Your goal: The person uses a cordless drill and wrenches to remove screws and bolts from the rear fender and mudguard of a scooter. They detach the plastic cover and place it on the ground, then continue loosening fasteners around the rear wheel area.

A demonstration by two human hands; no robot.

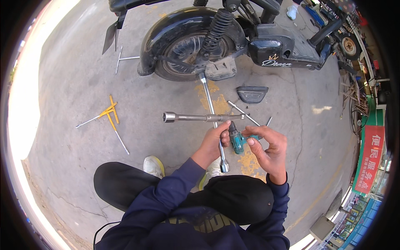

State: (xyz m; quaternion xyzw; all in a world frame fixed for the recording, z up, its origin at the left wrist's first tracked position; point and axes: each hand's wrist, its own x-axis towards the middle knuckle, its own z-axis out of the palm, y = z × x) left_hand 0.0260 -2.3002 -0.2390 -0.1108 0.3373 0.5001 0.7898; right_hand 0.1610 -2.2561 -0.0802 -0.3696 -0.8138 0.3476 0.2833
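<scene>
A chrome four-way lug wrench (182, 118) spans the middle of the view. Its far arm reaches the axle area of the electric scooter's rear wheel (177, 52); whether the socket sits on the nut I cannot tell. My left hand (214, 141) is closed around the wrench near its centre, on the arm that points towards me. Just beyond the wrench's right arm, my right hand (268, 150) is held up with thumb and fingers apart, holding nothing. Below it on the ground lies a teal cordless drill (236, 142), partly hidden by the hands.
Two yellow-handled T-wrenches (109, 111) lie crossed on the concrete to the left. A silver T-wrench (119, 60) rests behind the rear wheel. Right of the lug wrench are a black plastic cover (252, 94) and another silver T-wrench (243, 112). The scooter body (287, 48) stands ahead.
</scene>
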